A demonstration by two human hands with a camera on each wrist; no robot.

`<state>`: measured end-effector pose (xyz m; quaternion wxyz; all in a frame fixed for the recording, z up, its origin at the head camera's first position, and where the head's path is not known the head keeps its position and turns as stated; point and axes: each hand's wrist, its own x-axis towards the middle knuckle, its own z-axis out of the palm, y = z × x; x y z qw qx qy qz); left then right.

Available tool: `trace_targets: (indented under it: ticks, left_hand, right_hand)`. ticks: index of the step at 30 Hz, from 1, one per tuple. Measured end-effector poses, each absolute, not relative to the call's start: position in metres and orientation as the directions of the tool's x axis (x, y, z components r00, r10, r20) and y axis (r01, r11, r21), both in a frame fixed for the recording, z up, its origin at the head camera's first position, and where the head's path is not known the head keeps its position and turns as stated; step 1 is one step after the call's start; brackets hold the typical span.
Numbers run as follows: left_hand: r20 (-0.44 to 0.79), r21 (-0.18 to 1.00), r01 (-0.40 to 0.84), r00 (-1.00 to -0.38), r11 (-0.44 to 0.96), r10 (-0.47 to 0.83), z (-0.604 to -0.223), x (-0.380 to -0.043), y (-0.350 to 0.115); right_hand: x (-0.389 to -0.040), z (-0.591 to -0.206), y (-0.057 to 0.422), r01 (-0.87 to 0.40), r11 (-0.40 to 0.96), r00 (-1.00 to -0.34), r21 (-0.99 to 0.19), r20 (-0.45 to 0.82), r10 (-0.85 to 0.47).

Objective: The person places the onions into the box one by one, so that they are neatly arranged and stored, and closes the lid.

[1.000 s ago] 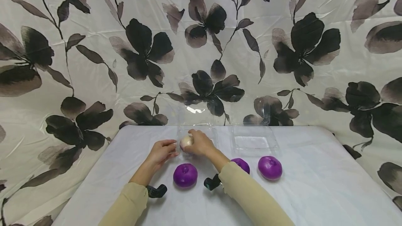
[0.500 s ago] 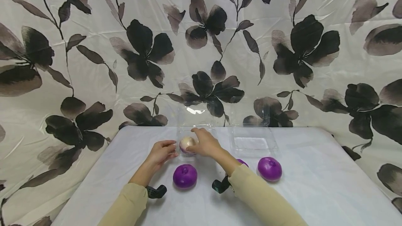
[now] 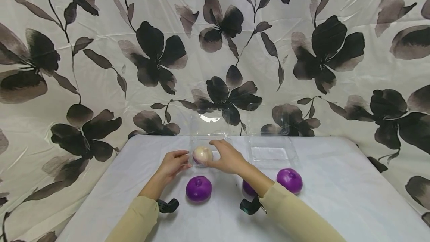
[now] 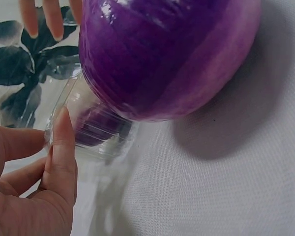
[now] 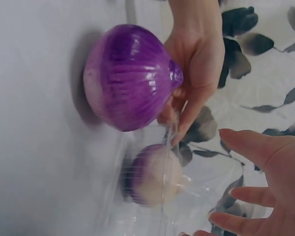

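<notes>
A pale onion with a purple underside (image 3: pixel 202 155) sits inside a clear plastic container (image 3: pixel 201 139), toward its left side. The left hand (image 3: pixel 173 165) pinches the container's left rim between thumb and finger. The right hand (image 3: pixel 231 160) is just to the right of the onion, fingers and thumb spread and holding nothing; the right wrist view shows a gap between them and the onion. The container's clear lid (image 3: pixel 209 118) stands raised at the back. Just to the right is a second clear container (image 3: pixel 273 150), its lid also up. On the near side, three purple onions rest on a white-covered table: one in front of the container (image 3: pixel 199 189), one partly hidden by the right forearm (image 3: pixel 248 188), and one farther right (image 3: pixel 290 180). A floral cloth (image 3: pixel 154 55) hangs behind.
</notes>
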<state>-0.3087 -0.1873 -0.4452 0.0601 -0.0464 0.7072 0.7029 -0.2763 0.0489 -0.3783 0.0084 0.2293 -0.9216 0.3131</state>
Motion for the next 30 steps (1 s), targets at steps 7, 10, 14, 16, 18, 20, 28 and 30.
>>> trace_targets:
  ticks: [7, 10, 14, 16, 18, 20, 28, 30]
  left_hand:
    - [-0.156, 0.988, -0.156, -0.988, 0.012, 0.016, -0.445, -0.307, -0.186]
    - [-0.152, 0.988, -0.152, -0.988, 0.007, 0.017, -0.445, -0.307, -0.186]
    - [-0.156, 0.988, -0.156, -0.988, 0.004, 0.015, -0.445, -0.308, -0.186]
    - [-0.159, 0.987, -0.159, -0.987, 0.001, 0.014, -0.445, -0.308, -0.187]
    - [-0.159, 0.987, -0.159, -0.987, 0.002, 0.014, -0.445, -0.309, -0.187]
    - [-0.16, 0.987, -0.16, -0.987, 0.005, 0.012, -0.445, -0.309, -0.187]
    - [-0.156, 0.988, -0.156, -0.988, 0.012, 0.017, -0.444, -0.309, -0.187]
    - [-0.155, 0.988, -0.155, -0.988, 0.01, 0.017, -0.444, -0.309, -0.187]
  right_hand:
    - [-0.265, -0.381, 0.06, -0.441, 0.68, -0.884, -0.586, 0.153, -0.442]
    - [-0.26, -0.382, 0.064, -0.44, 0.666, -0.88, -0.602, 0.141, -0.454]
    - [-0.251, -0.384, 0.067, -0.446, 0.636, -0.869, -0.63, 0.133, -0.477]
    - [-0.248, -0.387, 0.068, -0.455, 0.618, -0.861, -0.641, 0.14, -0.489]
    - [-0.246, -0.388, 0.067, -0.463, 0.601, -0.855, -0.651, 0.149, -0.497]
    - [-0.243, -0.39, 0.067, -0.471, 0.581, -0.847, -0.664, 0.158, -0.507]
    - [-0.237, -0.401, 0.062, -0.458, 0.514, -0.824, -0.725, 0.131, -0.551]
    - [-0.236, -0.404, 0.059, -0.455, 0.516, -0.821, -0.726, 0.117, -0.559]
